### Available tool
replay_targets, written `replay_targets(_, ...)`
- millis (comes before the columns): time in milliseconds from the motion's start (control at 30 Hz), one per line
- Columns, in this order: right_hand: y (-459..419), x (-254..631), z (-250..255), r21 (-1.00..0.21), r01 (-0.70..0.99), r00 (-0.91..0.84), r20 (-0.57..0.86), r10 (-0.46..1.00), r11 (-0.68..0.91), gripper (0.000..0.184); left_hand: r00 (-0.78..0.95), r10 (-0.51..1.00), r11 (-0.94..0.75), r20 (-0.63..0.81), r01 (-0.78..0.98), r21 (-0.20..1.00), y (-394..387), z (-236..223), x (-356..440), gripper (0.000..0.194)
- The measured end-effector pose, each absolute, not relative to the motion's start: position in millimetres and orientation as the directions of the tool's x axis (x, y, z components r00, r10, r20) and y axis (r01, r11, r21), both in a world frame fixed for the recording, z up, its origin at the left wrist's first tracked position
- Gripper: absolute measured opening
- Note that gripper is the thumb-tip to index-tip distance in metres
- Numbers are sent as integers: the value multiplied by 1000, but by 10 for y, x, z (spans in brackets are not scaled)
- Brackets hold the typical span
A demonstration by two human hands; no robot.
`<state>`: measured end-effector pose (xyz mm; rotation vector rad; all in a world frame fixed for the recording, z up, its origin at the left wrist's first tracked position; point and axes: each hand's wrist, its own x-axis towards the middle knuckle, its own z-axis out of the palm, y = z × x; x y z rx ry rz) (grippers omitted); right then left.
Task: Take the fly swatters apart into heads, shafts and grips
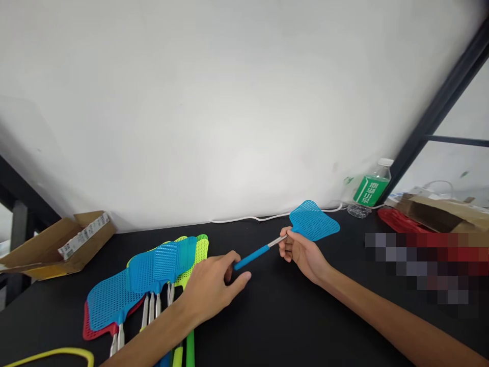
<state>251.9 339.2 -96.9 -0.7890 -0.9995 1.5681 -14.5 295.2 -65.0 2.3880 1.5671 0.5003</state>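
Nearest, at the bottom edge, a loop of yellow cord lies on the black tabletop. The left hand is half open, fingers curved and holding nothing, its fingertips right at the end of the handle (whether they touch it, I cannot tell). The right hand is closed around the thin metal shaft of a blue plastic fly swatter, just below the mesh head, so the swatter lies across the space between the 2 hands, its blue grip pointing left.

Under the left wrist, a fanned pile of plastic fly swatters in blue, red and yellow-green lies on the table.

Farther left sits an open brown cardboard box with a white label on its flap; its contents are hidden. Far right, a brown cardboard box sits behind a crumpled red plastic sheet, partly blurred. A clear plastic water bottle with a green label stands against the white wall, with a white cable running along its base.
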Motion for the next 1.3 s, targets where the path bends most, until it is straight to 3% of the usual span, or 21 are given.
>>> replay_targets(100, 3381, 2510, -965, -888, -450, -242, 24, 970, -91, 26, 407, 898, -440, 170, 804, 400, 2946, -756, -169, 28)
replay_targets(200, 3355, 2486, -980, -912, -405, -298, 63, 952, -66, 32, 416, 865, -499, 279, 761, 414, 2970, -834, -200, 23)
replay_targets(433, 3241, 2417, -998, -993, 11, -446, 99, 890, 116, 64, 448, 787, -602, 424, 707, 371, 2976, -878, -238, 18)
replay_targets(600, 3250, 2423, -967, -999, -13, -449, 36, 893, 34, 66, 472, 783, -613, 404, 693, 379, 2951, -816, -236, 27)
replay_targets(700, 3267, 2415, -953, -999, -43, -426, 27, 904, 9, 62, 466, 806, -588, 365, 698, 408, 2949, -795, -214, 31)
replay_targets(1067, 3317, 2434, -990, -997, -79, -426, 57, 903, 26, 58, 449, 875, -438, 180, 580, 687, 3033, -719, -156, 49)
replay_targets(1200, 3315, 2438, -986, -996, -74, -454, 79, 888, 51, 57, 441, 898, -207, 4, 414, 886, 3068, -746, -185, 56)
replay_targets(1300, 3309, 2430, -994, -996, -78, -464, 73, 883, 42, 56, 442, 893, -68, -78, 305, 950, 3110, -779, -199, 58)
